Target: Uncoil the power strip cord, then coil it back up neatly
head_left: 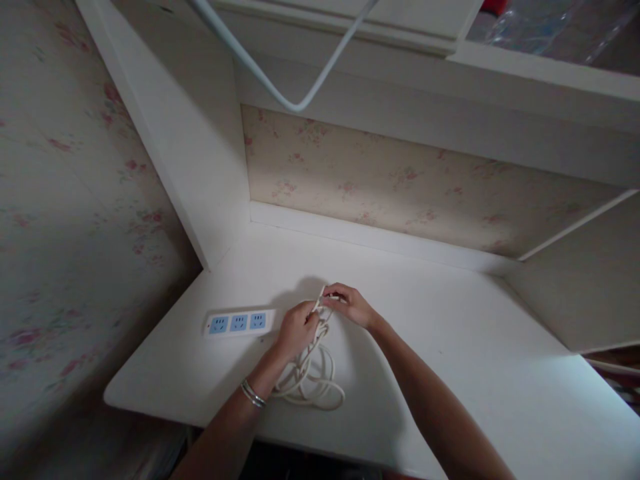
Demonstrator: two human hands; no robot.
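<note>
Seen from above, two bare hands meet over a white desk (450,347) set in an alcove. The left hand (296,329), a thin bracelet (253,394) on its wrist, is closed around a bundle of cream power cord (313,380). The right hand (350,303) pinches a short stretch of the same cord between fingertips, just above and touching the left hand's grip. Below both hands, the cord's loose loops trail toward the desk's front edge, their long axis running from the fingers back toward the person. The left hand sits nearer the loops.

Just to the left of the left hand lies a white power strip (240,323) with three blue sockets, lengthways along the desk, toward its left edge; whether it touches the hand is unclear.

Behind the desk is a wall of pale floral wallpaper (400,180), with white shelving above. A pale cable (280,93) hangs in a V from above. Lighting is dim.
</note>
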